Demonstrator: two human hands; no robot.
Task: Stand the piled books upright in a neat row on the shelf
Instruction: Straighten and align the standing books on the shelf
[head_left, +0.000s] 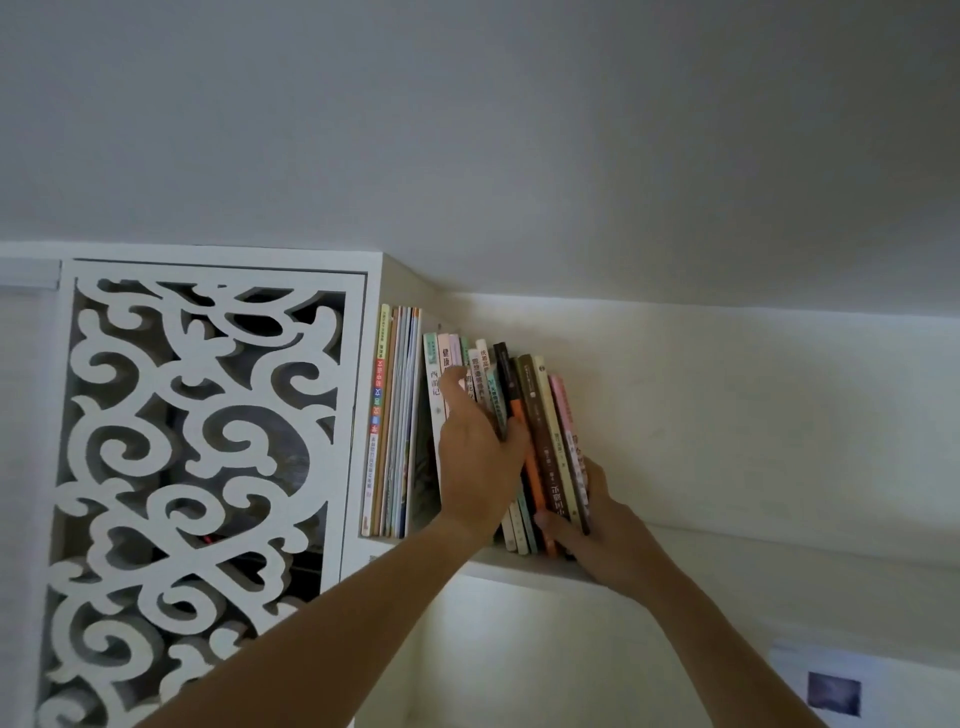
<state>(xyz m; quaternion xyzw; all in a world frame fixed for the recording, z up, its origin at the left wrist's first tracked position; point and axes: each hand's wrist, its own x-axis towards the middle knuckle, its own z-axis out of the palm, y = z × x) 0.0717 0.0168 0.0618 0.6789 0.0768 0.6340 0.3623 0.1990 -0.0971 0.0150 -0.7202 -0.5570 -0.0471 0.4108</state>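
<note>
A row of books stands on a high white shelf (524, 569) close under the ceiling. Tall thin books (395, 415) stand upright at the left end. To their right, shorter books (540, 426) lean to the left, among them a black and orange one, a brown one and a pink one. My left hand (475, 457) lies flat against the spines in the middle of the row, fingers pointing up. My right hand (592, 525) grips the lower right end of the leaning group, thumb in front and fingers behind the pink book.
A white cabinet door with a carved scroll lattice (197, 441) fills the left. The white ceiling (519, 130) sits just above the books. The shelf runs on bare to the right along the wall (753, 415). A small dark picture (834, 693) hangs at lower right.
</note>
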